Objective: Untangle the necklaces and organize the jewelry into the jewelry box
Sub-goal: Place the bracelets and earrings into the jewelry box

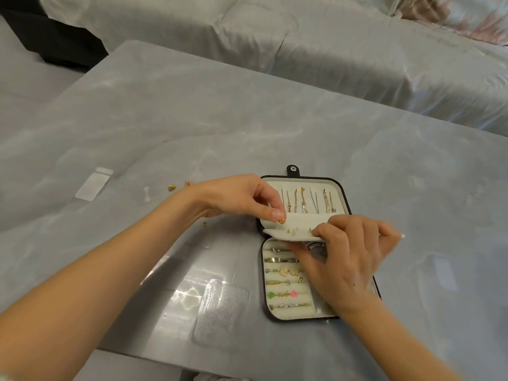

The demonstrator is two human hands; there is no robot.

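Small gold stud earring [281,221] is pinched between thumb and index tip of the left hand [242,196], other fingers loosely curled above it, right at the 9 o'clock corner of the cream padded earring flap [299,228]. Looks like it's being pushed into a hole there. The flap is the middle leaf of the open black jewelry box with cream lining [342,199], which sits on the table just right of frame centre. Right hand [349,257] has fingers curled round the flap's 3 o'clock end and grips it, held lifted off the lower tray. Probably so the flap stays taut and the post can go through; whether a back is fitted underneath, cannot tell. A few tiny studs are already on the flap. Box lid at 12 o'clock: about 7 thin gold and silver necklaces [302,200] hang straight and separate, so untangling looks done. Black snap tab [293,169] sticks out beyond them. Lower tray at 6 o'clock: about 6 cream ring rolls [286,281] with rings, a pale shell-like pair, and green and pink pieces; its right compartment is hidden by the right hand. Outward on the grey marbled table [165,119]: loose small gold bits [171,187] at 9 to 10 o'clock of the box, likely next to be stowed. Clear plastic bags [222,312] lie at 7 o'clock, apparently emptied.
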